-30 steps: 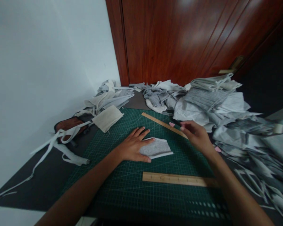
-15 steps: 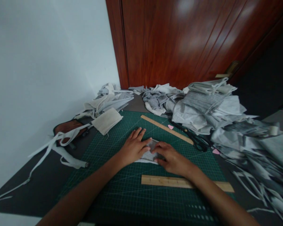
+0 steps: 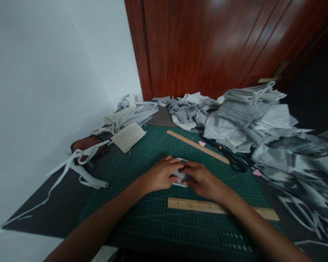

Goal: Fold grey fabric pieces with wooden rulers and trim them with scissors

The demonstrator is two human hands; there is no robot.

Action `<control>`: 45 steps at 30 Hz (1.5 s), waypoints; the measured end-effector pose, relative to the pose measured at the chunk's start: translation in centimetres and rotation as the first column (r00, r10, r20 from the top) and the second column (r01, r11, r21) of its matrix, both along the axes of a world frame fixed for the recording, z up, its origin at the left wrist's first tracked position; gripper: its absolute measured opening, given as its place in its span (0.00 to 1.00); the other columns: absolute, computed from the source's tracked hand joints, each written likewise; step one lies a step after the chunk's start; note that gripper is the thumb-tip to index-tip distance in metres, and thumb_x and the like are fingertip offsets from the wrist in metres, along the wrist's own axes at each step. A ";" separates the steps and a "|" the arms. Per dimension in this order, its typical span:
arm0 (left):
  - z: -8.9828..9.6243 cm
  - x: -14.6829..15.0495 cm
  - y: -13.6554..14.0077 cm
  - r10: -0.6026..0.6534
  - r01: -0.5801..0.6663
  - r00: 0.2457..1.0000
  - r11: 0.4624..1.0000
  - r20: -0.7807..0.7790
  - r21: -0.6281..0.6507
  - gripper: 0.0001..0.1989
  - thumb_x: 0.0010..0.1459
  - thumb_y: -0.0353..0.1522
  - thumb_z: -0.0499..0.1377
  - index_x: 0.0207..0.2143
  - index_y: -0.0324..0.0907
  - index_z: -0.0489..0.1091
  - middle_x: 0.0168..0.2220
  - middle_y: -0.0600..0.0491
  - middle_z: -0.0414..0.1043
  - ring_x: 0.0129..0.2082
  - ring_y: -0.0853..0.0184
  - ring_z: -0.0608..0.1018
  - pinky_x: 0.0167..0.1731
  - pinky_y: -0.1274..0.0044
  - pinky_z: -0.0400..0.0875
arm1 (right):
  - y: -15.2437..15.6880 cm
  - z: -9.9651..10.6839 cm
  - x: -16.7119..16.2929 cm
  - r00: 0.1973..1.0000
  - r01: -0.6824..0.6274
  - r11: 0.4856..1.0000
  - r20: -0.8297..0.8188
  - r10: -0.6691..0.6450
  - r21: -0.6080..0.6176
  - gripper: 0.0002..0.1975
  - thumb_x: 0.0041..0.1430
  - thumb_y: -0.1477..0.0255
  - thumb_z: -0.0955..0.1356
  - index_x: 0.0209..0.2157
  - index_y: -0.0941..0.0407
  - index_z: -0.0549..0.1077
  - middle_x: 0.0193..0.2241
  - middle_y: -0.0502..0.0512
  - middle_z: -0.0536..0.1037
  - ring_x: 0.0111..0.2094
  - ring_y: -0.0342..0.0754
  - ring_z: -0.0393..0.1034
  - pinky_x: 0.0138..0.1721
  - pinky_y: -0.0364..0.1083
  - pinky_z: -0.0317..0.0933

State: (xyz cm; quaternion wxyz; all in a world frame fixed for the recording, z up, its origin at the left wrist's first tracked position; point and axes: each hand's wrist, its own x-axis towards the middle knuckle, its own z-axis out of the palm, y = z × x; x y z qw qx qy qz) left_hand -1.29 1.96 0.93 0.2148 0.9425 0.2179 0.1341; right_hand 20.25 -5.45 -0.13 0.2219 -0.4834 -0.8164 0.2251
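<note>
A small piece of grey fabric [image 3: 181, 177] with a pale edge lies on the green cutting mat [image 3: 147, 218], largely covered by my fingers. My left hand [image 3: 160, 174] grips its left side, fingers curled in and thumb toward the middle. From the right, my right hand [image 3: 205, 180] closes on the same fabric, its fingertips almost meeting the left ones. Just below the hands lies a wooden ruler [image 3: 194, 205], partly under my right forearm. A second wooden ruler [image 3: 198, 147] rests at an angle beyond them.
Black scissors [image 3: 237, 162] lie at the mat's right, near a pink scrap [image 3: 202, 143]. A large heap of grey cloth [image 3: 243, 116] rises on the right. At the left are a folded cream cloth [image 3: 129, 137], a brown pouch [image 3: 85, 143] and white straps [image 3: 58, 177]. A wooden door [image 3: 202, 47] stands behind.
My left hand's spread fingers have drawn in and curled onto the fabric. Both hands are closer together, and less of the fabric shows. The view has shifted slightly.
</note>
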 end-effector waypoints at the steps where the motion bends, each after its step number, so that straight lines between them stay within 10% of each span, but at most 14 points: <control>1: 0.2 -0.2 0.2 -0.002 0.002 1.000 1.000 -0.019 0.007 0.16 0.62 0.31 0.65 0.52 0.46 0.72 0.53 0.50 0.73 0.57 0.59 0.72 0.58 0.66 0.66 | -0.1 0.1 -0.1 1.000 0.006 1.000 0.017 -0.006 0.000 0.20 0.58 0.81 0.72 0.52 0.52 0.77 0.57 0.59 0.76 0.59 0.58 0.68 0.61 0.59 0.59; 8: 0.5 -2.2 2.6 -0.077 0.079 0.988 0.997 -0.135 0.015 0.30 0.56 0.36 0.69 0.61 0.47 0.69 0.66 0.46 0.65 0.69 0.53 0.63 0.67 0.59 0.56 | -2.2 1.8 -1.8 0.996 0.037 0.999 0.082 -0.038 0.012 0.11 0.59 0.72 0.74 0.43 0.55 0.75 0.46 0.60 0.78 0.49 0.58 0.72 0.52 0.56 0.63; 12: -0.1 -3.4 4.4 -0.090 0.081 0.988 0.994 -0.129 -0.071 0.37 0.54 0.37 0.71 0.65 0.48 0.66 0.69 0.47 0.62 0.72 0.54 0.59 0.69 0.61 0.54 | -3.3 2.4 -3.0 0.987 -0.055 0.989 0.140 0.074 -0.134 0.21 0.47 0.59 0.81 0.37 0.54 0.74 0.40 0.56 0.77 0.43 0.57 0.72 0.44 0.52 0.63; 24: 0.0 -3.6 4.5 -0.112 0.099 0.980 0.991 -0.162 -0.089 0.38 0.54 0.37 0.71 0.66 0.51 0.66 0.71 0.50 0.57 0.74 0.53 0.52 0.71 0.57 0.46 | -3.5 1.0 -3.0 0.991 0.065 0.985 0.122 -0.046 -0.157 0.08 0.59 0.78 0.72 0.31 0.54 0.70 0.32 0.51 0.77 0.38 0.50 0.73 0.41 0.48 0.59; 30: 0.1 -3.6 4.5 -0.117 0.100 0.980 0.989 -0.163 -0.108 0.38 0.53 0.37 0.72 0.66 0.55 0.66 0.71 0.54 0.58 0.74 0.53 0.51 0.71 0.56 0.45 | -3.4 1.9 -2.7 0.963 0.169 0.974 0.233 -0.132 -0.148 0.09 0.56 0.72 0.74 0.36 0.54 0.71 0.38 0.57 0.78 0.40 0.55 0.73 0.41 0.50 0.61; 45: 0.7 -2.8 3.1 -0.073 0.053 0.969 0.994 -0.235 -0.091 0.41 0.50 0.41 0.74 0.65 0.57 0.66 0.72 0.55 0.56 0.74 0.43 0.45 0.69 0.47 0.39 | -2.2 2.2 -0.4 0.977 0.193 0.972 -0.069 -0.204 -0.136 0.06 0.65 0.73 0.67 0.33 0.52 0.68 0.29 0.50 0.77 0.31 0.50 0.72 0.33 0.46 0.58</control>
